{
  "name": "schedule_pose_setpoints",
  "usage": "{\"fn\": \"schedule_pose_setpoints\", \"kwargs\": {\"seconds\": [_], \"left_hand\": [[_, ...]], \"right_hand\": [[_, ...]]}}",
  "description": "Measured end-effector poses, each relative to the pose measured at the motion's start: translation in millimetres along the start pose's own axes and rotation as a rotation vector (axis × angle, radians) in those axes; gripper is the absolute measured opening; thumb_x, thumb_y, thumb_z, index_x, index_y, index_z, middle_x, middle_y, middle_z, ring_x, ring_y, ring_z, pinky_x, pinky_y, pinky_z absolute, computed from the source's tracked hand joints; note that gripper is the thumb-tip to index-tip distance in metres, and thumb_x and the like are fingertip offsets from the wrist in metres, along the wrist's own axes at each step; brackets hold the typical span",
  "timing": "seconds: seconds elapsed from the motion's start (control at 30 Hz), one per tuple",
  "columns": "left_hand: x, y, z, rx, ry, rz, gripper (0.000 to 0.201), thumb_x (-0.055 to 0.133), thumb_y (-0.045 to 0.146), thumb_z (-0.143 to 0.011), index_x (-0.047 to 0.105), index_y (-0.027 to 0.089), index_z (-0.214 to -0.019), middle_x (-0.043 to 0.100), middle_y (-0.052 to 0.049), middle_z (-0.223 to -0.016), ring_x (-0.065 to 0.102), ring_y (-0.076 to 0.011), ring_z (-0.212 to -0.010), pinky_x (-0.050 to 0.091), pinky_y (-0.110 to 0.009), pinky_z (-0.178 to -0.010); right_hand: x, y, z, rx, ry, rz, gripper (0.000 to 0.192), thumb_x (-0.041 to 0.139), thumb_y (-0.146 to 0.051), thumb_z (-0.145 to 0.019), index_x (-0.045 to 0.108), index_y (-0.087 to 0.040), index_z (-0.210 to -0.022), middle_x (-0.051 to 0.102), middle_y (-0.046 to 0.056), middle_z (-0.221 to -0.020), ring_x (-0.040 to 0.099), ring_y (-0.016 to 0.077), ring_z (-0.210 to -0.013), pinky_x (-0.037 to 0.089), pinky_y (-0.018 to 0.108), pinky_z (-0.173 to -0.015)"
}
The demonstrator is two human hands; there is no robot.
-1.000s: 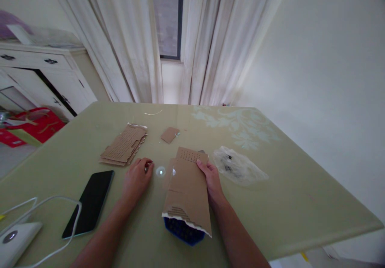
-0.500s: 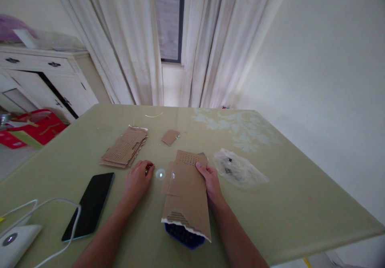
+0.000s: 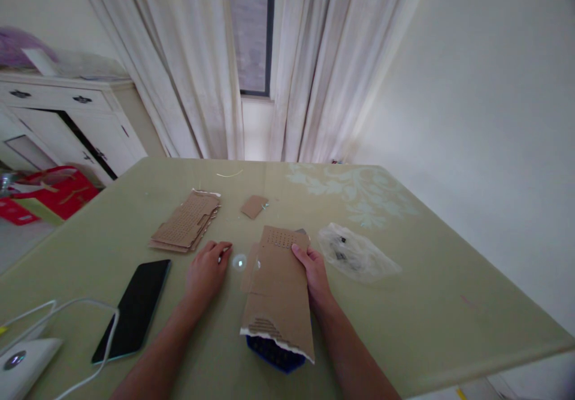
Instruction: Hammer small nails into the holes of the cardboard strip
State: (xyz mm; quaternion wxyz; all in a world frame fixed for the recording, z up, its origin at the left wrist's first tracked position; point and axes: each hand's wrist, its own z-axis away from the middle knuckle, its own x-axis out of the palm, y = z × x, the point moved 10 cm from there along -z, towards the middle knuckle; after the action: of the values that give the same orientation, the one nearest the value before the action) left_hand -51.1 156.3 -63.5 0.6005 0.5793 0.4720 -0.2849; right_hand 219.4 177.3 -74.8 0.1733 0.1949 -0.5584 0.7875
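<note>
My right hand (image 3: pixel 315 271) grips the right edge of a piece of cardboard (image 3: pixel 279 286), thumb on top. Rows of small holes run across the far end of this cardboard, and its near end is torn. Below it, a dark blue tray (image 3: pixel 276 355) shows partly; the rest is covered. My left hand (image 3: pixel 208 271) rests on the table to the left, fingers curled and pinched together; a tiny light spot shows at them, too small to name. A small round clear disc or glare spot (image 3: pixel 239 262) lies between my hands.
A stack of perforated cardboard (image 3: pixel 186 220) lies at the left, with a small cardboard scrap (image 3: pixel 254 206) farther back. Right of my right hand is a clear plastic bag (image 3: pixel 354 253) with dark bits. A black tablet (image 3: pixel 135 307) and a white cable (image 3: pixel 114 334) lie front left.
The fingers of my left hand have shifted slightly, the index finger reaching a little farther out. My right hand and the cardboard stay in place.
</note>
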Motion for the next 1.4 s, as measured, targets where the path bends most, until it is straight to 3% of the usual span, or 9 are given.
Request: {"fn": "schedule_pose_setpoints", "kwargs": {"seconds": [0.23,0.37,0.5,0.6,0.67,0.83,0.97,1.2,1.4], "left_hand": [[-1.2,-1,0,0.022,0.041,0.027,0.034,0.047,0.037,-0.107,0.077,0.022,-0.111,0.075,-0.009,-0.105,0.073,-0.0248,-0.092,0.051,-0.032,-0.079],[-10.6,8,1,0.072,0.105,0.081,0.035,0.049,0.038,-0.106,0.078,0.022,-0.117,0.074,-0.009,-0.101,0.070,-0.0260,-0.097,0.053,-0.036,-0.090],[-35.7,52,23,0.405,0.215,0.333,0.032,0.055,0.038,-0.105,0.079,0.024,-0.121,0.075,-0.010,-0.110,0.068,-0.0258,-0.103,0.055,-0.037,-0.094],[-51.5,87,52,0.688,0.233,0.484,0.027,0.059,0.038,-0.104,0.082,0.023,-0.104,0.076,-0.011,-0.109,0.067,-0.0259,-0.097,0.056,-0.036,-0.081],[-56.8,99,63,0.774,0.231,0.514,0.027,0.059,0.036,-0.105,0.081,0.022,-0.096,0.077,-0.010,-0.103,0.066,-0.0245,-0.090,0.056,-0.035,-0.076],[-62.9,106,66,0.786,0.237,0.522,0.025,0.058,0.033,-0.106,0.079,0.022,-0.098,0.076,-0.009,-0.098,0.067,-0.0231,-0.086,0.056,-0.035,-0.073],[-68.4,108,72,0.805,0.271,0.538,0.030,0.054,0.028,-0.109,0.074,0.020,-0.087,0.074,-0.008,-0.088,0.063,-0.0211,-0.080,0.052,-0.033,-0.071],[-76.1,111,84,0.834,0.351,0.536,0.032,0.051,0.027,-0.111,0.072,0.019,-0.088,0.075,-0.009,-0.092,0.062,-0.0209,-0.086,0.051,-0.034,-0.077],[-80.8,114,90,0.854,0.380,0.602,0.032,0.056,0.028,-0.108,0.069,0.020,-0.080,0.073,-0.006,-0.085,0.064,-0.0211,-0.081,0.054,-0.034,-0.072]], "right_hand": [[1,-2,-1,-0.017,-0.017,0.017,0.054,0.100,-0.056,-0.063,0.079,-0.018,-0.094,0.081,0.009,-0.080,0.081,0.0334,-0.082,0.066,0.042,-0.073],[8,-3,6,-0.009,-0.074,-0.003,0.051,0.099,-0.054,-0.066,0.080,-0.017,-0.094,0.082,0.008,-0.082,0.081,0.0315,-0.081,0.066,0.040,-0.073],[17,1,16,0.013,-0.186,-0.001,0.047,0.100,-0.051,-0.068,0.080,-0.017,-0.094,0.082,0.008,-0.082,0.080,0.0266,-0.073,0.064,0.036,-0.072],[23,5,23,0.038,-0.274,0.016,0.047,0.100,-0.049,-0.070,0.082,-0.017,-0.098,0.083,0.007,-0.085,0.078,0.0229,-0.069,0.063,0.032,-0.070],[26,7,26,0.056,-0.315,0.032,0.046,0.100,-0.049,-0.071,0.082,-0.017,-0.099,0.083,0.007,-0.086,0.078,0.0220,-0.069,0.063,0.031,-0.070],[29,10,28,0.085,-0.360,0.045,0.047,0.102,-0.050,-0.069,0.083,-0.017,-0.097,0.083,0.006,-0.085,0.079,0.0209,-0.071,0.062,0.028,-0.069],[29,14,26,0.092,-0.375,0.067,0.047,0.102,-0.047,-0.068,0.083,-0.016,-0.097,0.083,0.007,-0.084,0.079,0.0208,-0.070,0.062,0.027,-0.067],[29,15,25,0.094,-0.414,0.137,0.044,0.099,-0.047,-0.073,0.083,-0.015,-0.097,0.082,0.007,-0.083,0.078,0.0205,-0.072,0.060,0.028,-0.068],[33,15,26,0.087,-0.414,0.175,0.044,0.100,-0.048,-0.072,0.083,-0.016,-0.097,0.084,0.006,-0.091,0.076,0.0186,-0.073,0.058,0.026,-0.067]]}}
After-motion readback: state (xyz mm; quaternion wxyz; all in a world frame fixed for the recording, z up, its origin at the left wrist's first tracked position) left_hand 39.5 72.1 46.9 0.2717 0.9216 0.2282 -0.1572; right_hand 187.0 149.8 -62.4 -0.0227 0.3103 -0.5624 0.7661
